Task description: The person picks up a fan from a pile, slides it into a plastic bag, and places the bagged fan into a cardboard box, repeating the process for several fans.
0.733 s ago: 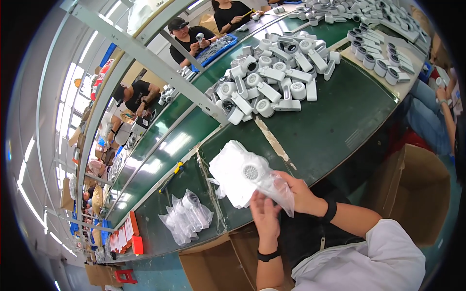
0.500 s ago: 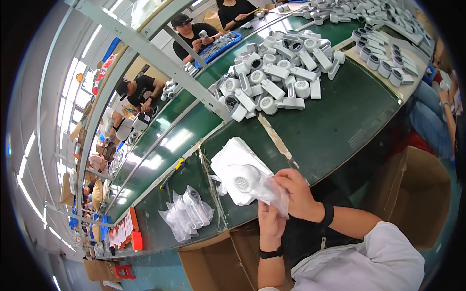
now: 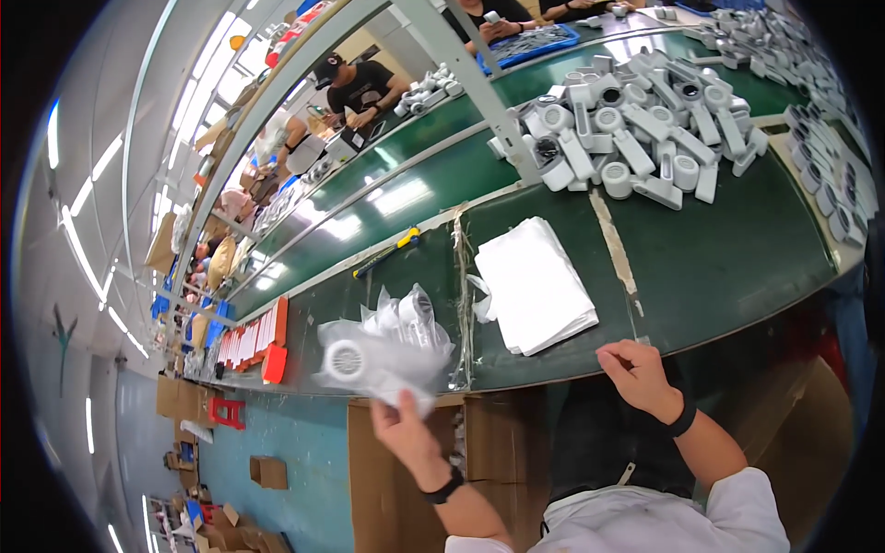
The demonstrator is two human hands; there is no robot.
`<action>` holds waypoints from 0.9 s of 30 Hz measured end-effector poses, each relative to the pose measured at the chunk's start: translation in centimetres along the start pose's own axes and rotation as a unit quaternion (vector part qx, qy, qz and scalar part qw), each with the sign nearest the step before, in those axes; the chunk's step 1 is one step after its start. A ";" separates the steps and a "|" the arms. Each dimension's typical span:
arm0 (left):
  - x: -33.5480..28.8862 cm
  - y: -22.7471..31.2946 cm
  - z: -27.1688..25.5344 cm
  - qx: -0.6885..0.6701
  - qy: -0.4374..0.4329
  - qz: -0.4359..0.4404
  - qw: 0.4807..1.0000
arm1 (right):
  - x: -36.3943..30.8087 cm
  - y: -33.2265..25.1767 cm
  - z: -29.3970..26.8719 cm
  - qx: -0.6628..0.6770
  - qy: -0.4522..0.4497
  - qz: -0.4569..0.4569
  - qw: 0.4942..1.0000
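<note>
My left hand [image 3: 411, 439] grips the lower end of a bagged handheld fan [image 3: 348, 361], white with a round grille, at the table's front edge. It overlaps a small group of similar bagged fans [image 3: 413, 316] lying just behind it. My right hand [image 3: 643, 380] is apart from it at the front edge, fingers curled in, nothing visible in them. Between the hands, farther back, a stack of flat white bags [image 3: 536, 288] lies on the green table [image 3: 701, 267].
A large pile of unbagged white fans [image 3: 645, 129] covers the back right. A yellow-handled tool [image 3: 392, 251] lies behind the bagged group. Orange boxes [image 3: 256, 339] stand at the left. A metal post [image 3: 479, 83] rises at the back. An open carton [image 3: 406, 470] sits below the edge.
My left hand has carried the bagged fan from above the white stack leftward to the bagged group. My right hand has let go of it and moved right. The view has turned left.
</note>
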State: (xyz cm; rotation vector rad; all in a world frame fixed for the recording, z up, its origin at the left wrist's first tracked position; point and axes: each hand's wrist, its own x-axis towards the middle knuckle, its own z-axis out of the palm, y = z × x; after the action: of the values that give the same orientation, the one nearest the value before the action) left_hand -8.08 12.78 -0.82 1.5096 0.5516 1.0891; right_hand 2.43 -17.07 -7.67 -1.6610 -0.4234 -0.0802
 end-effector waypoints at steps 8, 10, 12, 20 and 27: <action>12.6 -3.9 -13.6 0.391 0.159 0.061 0.905 | -0.1 1.6 0.1 -0.051 -0.006 0.020 0.998; 15.0 -7.5 -15.6 0.487 0.115 0.075 0.863 | 0.6 1.4 0.4 -0.027 -0.006 0.041 0.999; 15.2 -9.4 -13.5 0.527 0.096 0.069 0.841 | 1.0 1.5 0.5 -0.050 0.006 0.027 0.998; 17.7 -13.0 -12.8 0.513 0.004 -0.029 0.858 | 1.2 1.3 0.7 -0.065 0.012 0.029 0.997; 12.4 -3.8 0.2 0.637 -0.117 0.006 0.762 | 1.2 2.0 1.0 -0.085 0.035 0.031 0.995</action>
State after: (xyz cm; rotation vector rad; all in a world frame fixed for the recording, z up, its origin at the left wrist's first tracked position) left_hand -1.33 23.84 -0.32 2.7612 1.2323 0.4017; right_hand 3.95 -15.96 -9.33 -1.8326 -0.3179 -0.1312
